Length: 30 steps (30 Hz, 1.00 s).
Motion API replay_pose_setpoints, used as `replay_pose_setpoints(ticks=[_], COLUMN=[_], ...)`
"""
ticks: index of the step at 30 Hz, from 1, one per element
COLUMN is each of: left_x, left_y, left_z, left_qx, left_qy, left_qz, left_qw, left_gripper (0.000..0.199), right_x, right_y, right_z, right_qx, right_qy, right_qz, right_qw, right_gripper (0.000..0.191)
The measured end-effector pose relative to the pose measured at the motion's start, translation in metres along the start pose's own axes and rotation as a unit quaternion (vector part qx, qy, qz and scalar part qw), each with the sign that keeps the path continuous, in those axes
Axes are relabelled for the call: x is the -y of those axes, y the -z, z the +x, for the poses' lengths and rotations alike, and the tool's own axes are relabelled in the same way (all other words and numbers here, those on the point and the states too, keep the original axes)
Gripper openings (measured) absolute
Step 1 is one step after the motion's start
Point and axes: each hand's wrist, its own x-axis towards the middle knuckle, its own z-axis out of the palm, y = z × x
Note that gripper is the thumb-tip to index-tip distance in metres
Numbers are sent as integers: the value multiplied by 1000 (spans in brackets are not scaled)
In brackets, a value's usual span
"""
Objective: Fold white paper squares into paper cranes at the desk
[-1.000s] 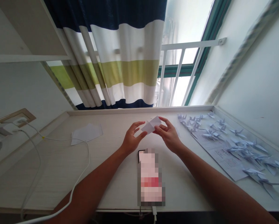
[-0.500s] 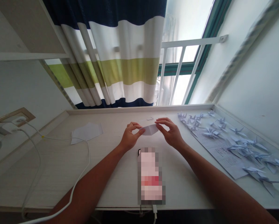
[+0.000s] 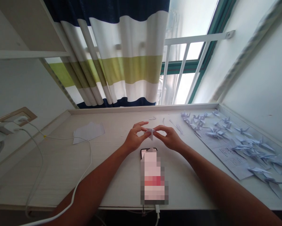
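Note:
A small piece of folded white paper [image 3: 150, 133] is pinched between the fingertips of my left hand [image 3: 135, 137] and my right hand [image 3: 168, 138]. It stands up in a narrow, pointed shape, partly hidden by my fingers. Below my hands lies a smartphone [image 3: 148, 153], its screen pixelated. Several white origami cranes [image 3: 225, 131] are spread to the right of my right hand, many resting on a printed paper sheet [image 3: 222, 151]. A loose white paper piece [image 3: 88, 132] lies left of my left hand.
White paper scraps [image 3: 176, 127] lie on the pale desk [image 3: 49, 163] beyond my hands. A white cable [image 3: 90, 157] runs from a wall socket [image 3: 20, 118] across the desk's left side. A striped curtain [image 3: 127, 53] and a railed window [image 3: 185, 53] stand behind the desk.
The paper has gone from a wider folded shape to a narrower, smaller one. My hands have moved closer together, and both now pinch it at the fingertips.

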Motion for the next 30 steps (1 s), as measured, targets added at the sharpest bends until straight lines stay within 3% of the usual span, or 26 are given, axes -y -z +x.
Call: replay_pose_setpoints(ticks=[3,9,17,30], left_x=[-2,6,5,-4], left_y=[-2,-8,-13,-8], left_z=[-1,0,-1,-2], left_qx=[7,-69,-70,-32], left_qy=[22,39,46,30], left_qz=[-29,-40,-102,-62], left_qw=[999,996,991,997], left_gripper=[17,28,24,19], right_x=[1,5,3,5], right_y=[-3,-5,-14,-13], right_z=[0,1,0,1], right_qx=[13,-20,-69,-46], right_qy=[-21,-54,-64,-39], right_qz=[-1,47,35,36], right_qw=[1000,997,995,998], right_gripper=[22,32,31,29])
